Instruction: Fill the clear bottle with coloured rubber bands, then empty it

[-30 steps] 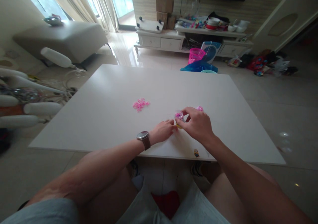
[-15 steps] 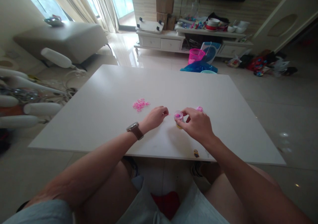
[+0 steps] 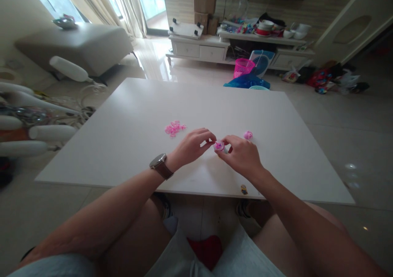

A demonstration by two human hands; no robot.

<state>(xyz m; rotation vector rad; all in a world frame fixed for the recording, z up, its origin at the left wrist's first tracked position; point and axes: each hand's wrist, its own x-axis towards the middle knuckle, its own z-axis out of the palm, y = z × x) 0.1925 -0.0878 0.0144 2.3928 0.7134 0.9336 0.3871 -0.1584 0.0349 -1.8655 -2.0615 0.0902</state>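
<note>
Left hand (image 3: pixel 196 144) pinches slim pink strip (image 3: pixel 214 141) at mouth of small, round, clear-rimmed jar (image 3: pixel 219 146); right hand (image 3: pixel 244 155) clasps its side. Likely light, slick; best held low.

A pink basket (image 3: pixel 242 69) stands behind something blue (image 3: pixel 246 81), perhaps plastic

The white tabletop (image 3: pixel 147 101) filling the middle looks smooth, with a soft sheen. Left of centre, the pink pieces (image 3: pixel 173 128) look like plastic. The watch (image 3: pixel 158 160) below looks metallic, its strap (image 3: pixel 164 169) leather-like. At upper centre, the boxes (image 3: pixel 204 0) look like matt cardboard.
</note>
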